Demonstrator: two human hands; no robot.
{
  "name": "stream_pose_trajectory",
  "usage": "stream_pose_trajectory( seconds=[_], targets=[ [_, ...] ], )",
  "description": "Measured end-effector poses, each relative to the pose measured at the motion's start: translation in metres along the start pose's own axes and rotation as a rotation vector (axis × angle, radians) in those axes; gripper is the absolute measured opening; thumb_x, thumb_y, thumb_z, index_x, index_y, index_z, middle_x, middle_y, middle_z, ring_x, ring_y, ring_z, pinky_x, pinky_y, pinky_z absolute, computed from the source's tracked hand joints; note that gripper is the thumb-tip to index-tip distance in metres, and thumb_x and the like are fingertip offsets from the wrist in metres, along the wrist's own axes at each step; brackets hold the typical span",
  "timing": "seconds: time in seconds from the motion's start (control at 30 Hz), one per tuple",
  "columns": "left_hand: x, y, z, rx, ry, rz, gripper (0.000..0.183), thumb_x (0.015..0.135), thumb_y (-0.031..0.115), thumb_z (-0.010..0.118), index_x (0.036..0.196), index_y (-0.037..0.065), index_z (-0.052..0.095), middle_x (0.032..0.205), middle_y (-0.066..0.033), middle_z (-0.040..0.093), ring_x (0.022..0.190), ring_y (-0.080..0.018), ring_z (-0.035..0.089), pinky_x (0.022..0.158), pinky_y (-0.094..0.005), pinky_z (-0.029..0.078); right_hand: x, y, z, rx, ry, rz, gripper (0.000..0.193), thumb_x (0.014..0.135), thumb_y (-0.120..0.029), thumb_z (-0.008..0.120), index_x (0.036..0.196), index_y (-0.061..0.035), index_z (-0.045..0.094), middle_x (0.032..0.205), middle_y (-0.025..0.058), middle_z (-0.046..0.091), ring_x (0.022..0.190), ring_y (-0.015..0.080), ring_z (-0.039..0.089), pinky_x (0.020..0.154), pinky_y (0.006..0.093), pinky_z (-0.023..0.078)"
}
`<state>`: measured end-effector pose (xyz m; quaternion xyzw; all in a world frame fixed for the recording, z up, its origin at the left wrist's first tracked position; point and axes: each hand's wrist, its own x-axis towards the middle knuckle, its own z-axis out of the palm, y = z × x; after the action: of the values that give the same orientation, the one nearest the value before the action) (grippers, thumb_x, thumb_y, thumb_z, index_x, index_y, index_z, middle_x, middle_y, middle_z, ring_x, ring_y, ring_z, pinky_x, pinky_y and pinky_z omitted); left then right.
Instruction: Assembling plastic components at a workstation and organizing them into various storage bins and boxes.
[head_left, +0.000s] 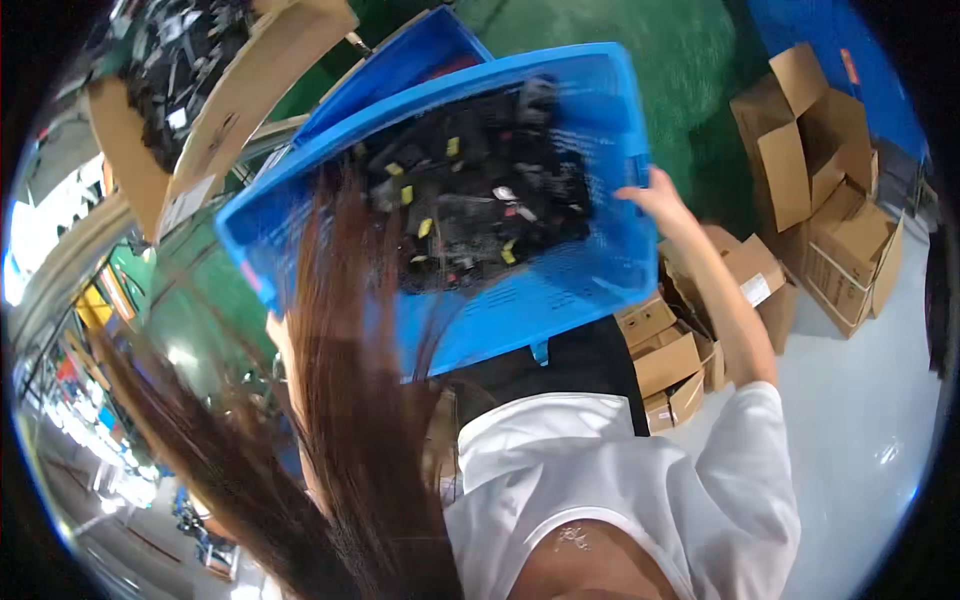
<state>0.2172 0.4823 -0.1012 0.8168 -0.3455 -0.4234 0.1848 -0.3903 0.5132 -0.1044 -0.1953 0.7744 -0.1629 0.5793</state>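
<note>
A blue plastic crate (600, 265) is in front of my body, tilted in the view. Inside it lies a heap of small black parts (470, 220), several with yellow tags or pieces; their exact kind is too blurred to tell. My right hand (658, 200) grips the crate's right end at the handle, with thumb and fingers round the rim. At the crate's left end, my left hand (279, 332) holds it from the side, its fingers mostly hidden behind the crate and my long hair (345, 380). The hair also covers part of the crate's left side.
Another blue crate (400, 70) stands just beyond mine. To the far left, a large open cardboard box (250, 100) holds dark parts. Open cardboard boxes (790, 160) stand on the right, and smaller cartons (665, 360) sit beside my right hip. The floor is green and grey.
</note>
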Motion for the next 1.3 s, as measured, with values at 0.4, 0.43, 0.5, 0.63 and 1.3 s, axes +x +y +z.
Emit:
stream_pose_trajectory(
  seconds=[0.4, 0.43, 0.5, 0.63, 1.3],
  targets=[
    [-0.021, 0.073, 0.161, -0.251, -0.228, 0.082, 0.039, 0.057, -0.001, 0.066, 0.094, 0.000, 0.054, 0.082, -0.0062, 0.061, 0.070, -0.0163, 0.056, 0.066, -0.0288, 0.046, -0.022, 0.038, -0.111, 0.023, 0.407, 0.103, 0.033, 0.063, -0.011, 0.061, 0.092, 0.0025, 0.053, 0.083, 0.0106, 0.057, 0.073, 0.0192, 0.056, 0.062, 0.0308, 0.046],
    [-0.031, 0.082, 0.180, -0.263, -0.288, -0.026, 0.043, 0.057, -0.001, 0.067, 0.097, 0.001, 0.053, 0.084, -0.0063, 0.060, 0.073, -0.0161, 0.056, 0.069, -0.0291, 0.045, -0.037, 0.026, -0.122, 0.070, 0.420, 0.088, 0.032, 0.063, -0.012, 0.061, 0.091, 0.0022, 0.053, 0.082, 0.0112, 0.057, 0.071, 0.0199, 0.056, 0.061, 0.0315, 0.046],
    [-0.043, 0.078, 0.217, -0.374, -0.349, 0.010, 0.045, 0.057, -0.002, 0.066, 0.100, 0.002, 0.052, 0.085, -0.0064, 0.060, 0.075, -0.0157, 0.056, 0.071, -0.0286, 0.045, -0.056, 0.008, -0.144, 0.134, 0.493, 0.030, 0.032, 0.064, -0.012, 0.061, 0.092, 0.0021, 0.053, 0.081, 0.0113, 0.057, 0.068, 0.0201, 0.056, 0.061, 0.0330, 0.047],
    [-0.041, 0.090, 0.251, -0.360, -0.323, -0.011, 0.048, 0.058, -0.007, 0.061, 0.104, 0.001, 0.048, 0.088, -0.0090, 0.059, 0.075, -0.0191, 0.057, 0.066, -0.0304, 0.046, -0.051, -0.009, -0.179, -0.031, 0.648, 0.016, 0.030, 0.064, -0.012, 0.063, 0.089, 0.0021, 0.056, 0.081, 0.0098, 0.059, 0.071, 0.0198, 0.058, 0.063, 0.0319, 0.047],
    [-0.039, 0.144, 0.336, -0.027, -0.284, -0.030, 0.031, 0.060, 0.004, 0.062, 0.090, -0.001, 0.056, 0.080, -0.0090, 0.061, 0.069, -0.0169, 0.057, 0.063, -0.0284, 0.045, 0.200, 0.004, -0.273, -0.170, 0.261, -0.052, 0.037, 0.063, -0.017, 0.064, 0.093, 0.0024, 0.054, 0.080, 0.0106, 0.057, 0.072, 0.0207, 0.056, 0.063, 0.0331, 0.047]
  ],
)
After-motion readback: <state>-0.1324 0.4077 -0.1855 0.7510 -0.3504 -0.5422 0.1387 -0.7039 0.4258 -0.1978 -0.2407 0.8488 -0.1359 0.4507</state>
